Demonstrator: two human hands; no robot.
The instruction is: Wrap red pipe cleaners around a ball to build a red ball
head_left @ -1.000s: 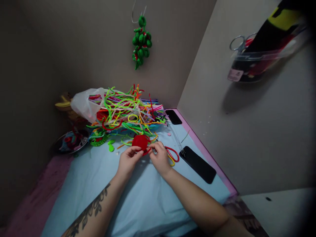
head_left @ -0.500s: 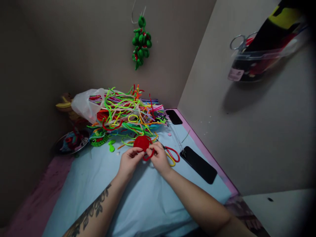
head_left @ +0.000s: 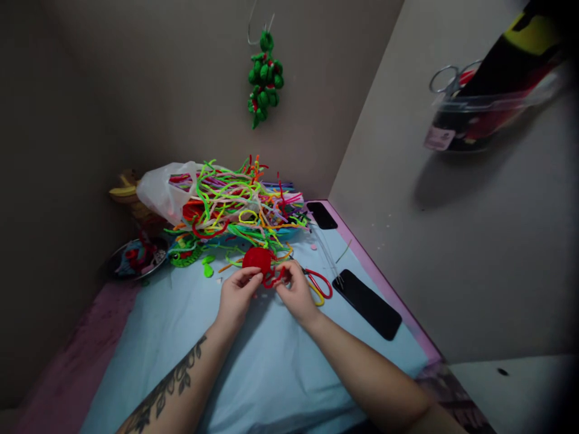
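A red fuzzy round piece point(head_left: 259, 258) is pinched at its lower edge by my left hand point(head_left: 237, 295), thumb against fingers. From its right side comes a bent length of red pipe cleaner point(head_left: 272, 279). My right hand point(head_left: 296, 294) is closed on that length with thumb and fingertips. Part of the round piece is covered by my left fingers. Just right of my right hand lie scissors with one red and one yellow handle point(head_left: 322, 284), their blades partly hidden behind the hand.
Behind my hands a heap of colourful pipe cleaners point(head_left: 235, 199) spills from a white plastic bag point(head_left: 165, 190). A metal bowl point(head_left: 131, 274) stands left, beside a green fuzzy figure point(head_left: 184, 252). Two black phones point(head_left: 368, 304) lie right. A clear container point(head_left: 470, 129) hangs on the wall.
My right hand has shifted the red pipe cleaner; its loop below the round piece is now smaller and more crumpled. The whole view has moved slightly.
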